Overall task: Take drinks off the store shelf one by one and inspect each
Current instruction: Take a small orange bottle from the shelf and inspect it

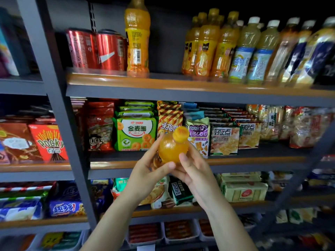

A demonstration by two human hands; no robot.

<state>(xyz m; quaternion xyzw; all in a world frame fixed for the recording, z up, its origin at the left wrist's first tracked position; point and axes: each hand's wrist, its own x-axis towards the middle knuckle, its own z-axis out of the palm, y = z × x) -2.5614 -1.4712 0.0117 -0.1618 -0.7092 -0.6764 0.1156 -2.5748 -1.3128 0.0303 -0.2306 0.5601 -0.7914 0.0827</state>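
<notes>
On the far left of the top shelf [163, 82] with its wooden edge, two shiny red metal cans [96, 49] are standing side by side, and just beside them a tall orange plastic juice bottle [137, 38] is standing upright. Below, a red Pocky box [48, 142] and a green snack bag printed with rings [135, 134] are sitting on the middle shelf. In front of that shelf the left hand [146, 171] is gripping a small orange plastic drink bottle [172, 147] — its fingers and thumb curling round the body, the yellow-orange cap tilting toward the camera. The right hand [192, 171] is holding the same bottle from the other side, thumb against its shoulder — both grips clamped on it. Farther right on the top shelf, a row of orange juice bottles [206, 46] is standing beside pale yellow bottles with white caps [253, 51].
</notes>
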